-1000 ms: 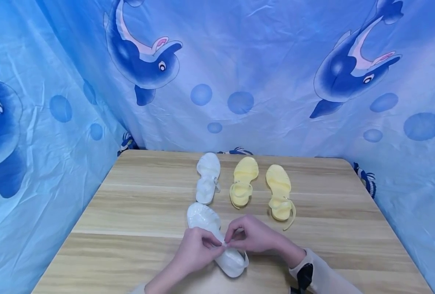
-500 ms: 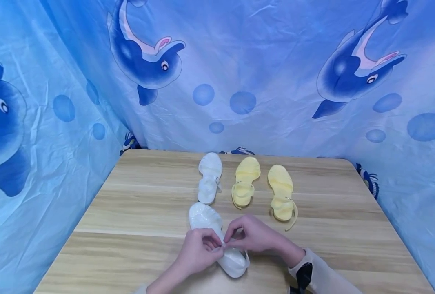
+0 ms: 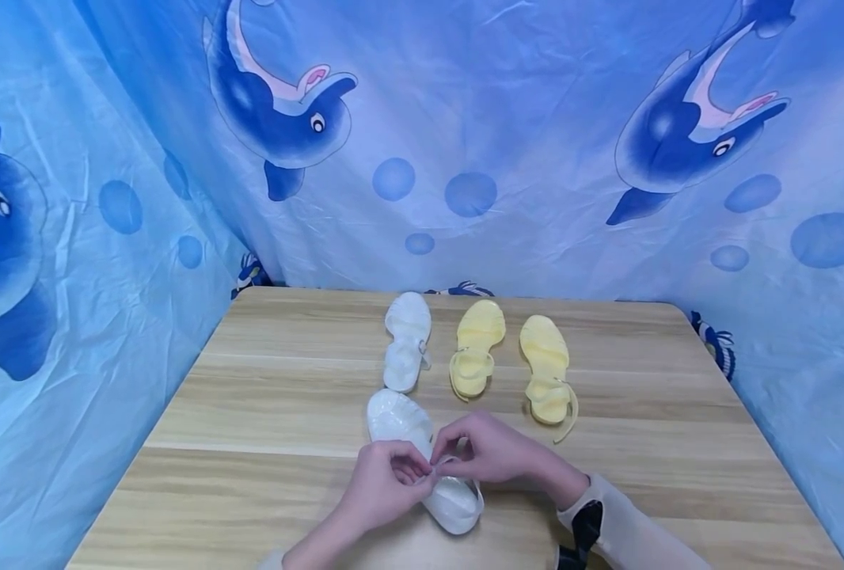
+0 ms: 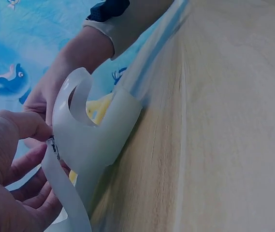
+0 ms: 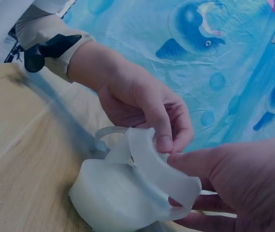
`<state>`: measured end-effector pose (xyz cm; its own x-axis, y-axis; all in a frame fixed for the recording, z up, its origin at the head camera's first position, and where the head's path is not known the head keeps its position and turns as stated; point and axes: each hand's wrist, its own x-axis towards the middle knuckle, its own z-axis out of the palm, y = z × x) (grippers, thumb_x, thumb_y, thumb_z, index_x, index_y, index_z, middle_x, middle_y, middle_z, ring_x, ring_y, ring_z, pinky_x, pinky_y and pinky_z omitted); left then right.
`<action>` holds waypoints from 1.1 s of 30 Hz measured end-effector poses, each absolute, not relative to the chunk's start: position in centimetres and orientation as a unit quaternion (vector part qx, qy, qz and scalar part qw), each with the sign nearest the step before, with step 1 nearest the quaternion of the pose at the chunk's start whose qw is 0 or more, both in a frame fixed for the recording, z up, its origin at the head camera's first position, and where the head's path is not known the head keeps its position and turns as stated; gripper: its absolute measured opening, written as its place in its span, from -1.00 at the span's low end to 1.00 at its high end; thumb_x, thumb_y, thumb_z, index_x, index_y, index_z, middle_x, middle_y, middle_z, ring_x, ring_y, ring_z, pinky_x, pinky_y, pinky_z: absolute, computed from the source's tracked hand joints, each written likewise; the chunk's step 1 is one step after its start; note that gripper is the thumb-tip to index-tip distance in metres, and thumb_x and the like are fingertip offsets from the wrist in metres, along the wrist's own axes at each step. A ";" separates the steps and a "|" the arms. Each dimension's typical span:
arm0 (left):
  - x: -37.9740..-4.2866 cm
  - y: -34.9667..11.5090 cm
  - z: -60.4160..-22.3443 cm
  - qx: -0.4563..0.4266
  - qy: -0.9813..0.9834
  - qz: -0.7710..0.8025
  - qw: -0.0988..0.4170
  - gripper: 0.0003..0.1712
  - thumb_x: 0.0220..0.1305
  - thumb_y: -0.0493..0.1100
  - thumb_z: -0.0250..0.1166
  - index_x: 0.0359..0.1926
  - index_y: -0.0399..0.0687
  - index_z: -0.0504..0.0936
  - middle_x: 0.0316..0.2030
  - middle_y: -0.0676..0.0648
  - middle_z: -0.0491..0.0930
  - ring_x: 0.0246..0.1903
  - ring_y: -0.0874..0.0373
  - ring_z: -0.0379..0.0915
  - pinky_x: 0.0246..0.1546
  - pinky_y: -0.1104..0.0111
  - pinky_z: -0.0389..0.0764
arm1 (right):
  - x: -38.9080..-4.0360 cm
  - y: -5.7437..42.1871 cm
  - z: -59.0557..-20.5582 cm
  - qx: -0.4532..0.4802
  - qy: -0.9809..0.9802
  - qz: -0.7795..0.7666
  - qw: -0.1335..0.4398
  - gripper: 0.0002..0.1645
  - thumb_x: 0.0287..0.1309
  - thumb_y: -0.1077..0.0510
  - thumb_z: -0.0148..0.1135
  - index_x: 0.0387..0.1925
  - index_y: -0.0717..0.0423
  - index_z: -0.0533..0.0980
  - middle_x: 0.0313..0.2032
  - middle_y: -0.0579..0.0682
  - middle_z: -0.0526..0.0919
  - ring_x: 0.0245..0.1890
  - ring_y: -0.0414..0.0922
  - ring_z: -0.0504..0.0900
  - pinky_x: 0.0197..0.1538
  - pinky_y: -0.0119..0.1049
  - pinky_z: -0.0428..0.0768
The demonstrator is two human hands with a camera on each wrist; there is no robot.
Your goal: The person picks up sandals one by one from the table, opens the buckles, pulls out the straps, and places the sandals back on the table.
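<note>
A blue dolphin-print backdrop (image 3: 465,103) encloses a wood-grained desk (image 3: 251,412), where four sandals lie and one is being worked on. The white sandal in hand (image 3: 397,419) sits at the near side of the desk, tilted across the middle, toe pointing away and to the left, heel toward the person. Just beyond its toe lies the other white sandal (image 3: 404,344); to the right are a yellow sandal (image 3: 475,348) with its strap looped over the heel and a second yellow sandal (image 3: 546,372) whose strap trails onto the wood. Neither hand is on these three; whether their buckles are fastened is too small to tell, though the trailing strap looks loose.

The left hand (image 3: 389,483) and the right hand (image 3: 486,451) meet over the sandal's middle. The left hand's grip is a pinch, thumb and fingers on the strap (image 4: 60,179) beside its buckle; the right hand's grip appears pinched on the strap as well, partly hidden. Smallest of all is the metal buckle (image 4: 54,146), right at the left fingertips. The strap work looks midway: strap and buckle are brought together, but no completed, released fastening shows.
</note>
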<state>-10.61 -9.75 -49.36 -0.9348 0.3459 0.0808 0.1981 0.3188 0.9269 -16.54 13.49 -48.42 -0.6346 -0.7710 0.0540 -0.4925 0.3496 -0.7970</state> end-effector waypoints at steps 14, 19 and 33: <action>-10.4 -10.0 -49.3 0.157 0.803 0.568 0.086 -0.90 0.12 -0.30 0.56 -0.36 -0.14 0.77 -0.46 -0.02 0.75 -0.49 0.37 0.64 -0.40 0.44 0.77 | -16.5 13.9 -48.8 -0.387 0.796 -0.436 0.161 -0.86 0.29 0.10 0.50 -0.13 -0.12 0.76 -0.23 -0.26 0.81 -0.30 -0.43 0.64 -0.27 -0.47 0.71; -10.5 -10.1 -49.5 0.166 0.790 0.584 0.079 -0.89 0.14 -0.31 0.56 -0.35 -0.18 0.76 -0.45 -0.06 0.76 -0.48 0.37 0.64 -0.39 0.43 0.77 | -16.5 13.2 -48.4 -0.421 0.793 -0.417 0.140 -0.87 0.30 0.07 0.50 -0.12 -0.14 0.80 -0.21 -0.29 0.84 -0.33 -0.49 0.62 -0.33 -0.47 0.67; -10.5 -10.3 -49.8 0.176 0.792 0.581 0.069 -0.91 0.16 -0.32 0.53 -0.34 -0.18 0.75 -0.44 -0.06 0.77 -0.46 0.39 0.64 -0.37 0.43 0.78 | -16.8 13.5 -48.6 -0.412 0.796 -0.425 0.128 -0.86 0.31 0.10 0.49 -0.11 -0.10 0.80 -0.18 -0.21 0.85 -0.24 -0.43 0.69 -0.24 -0.42 0.74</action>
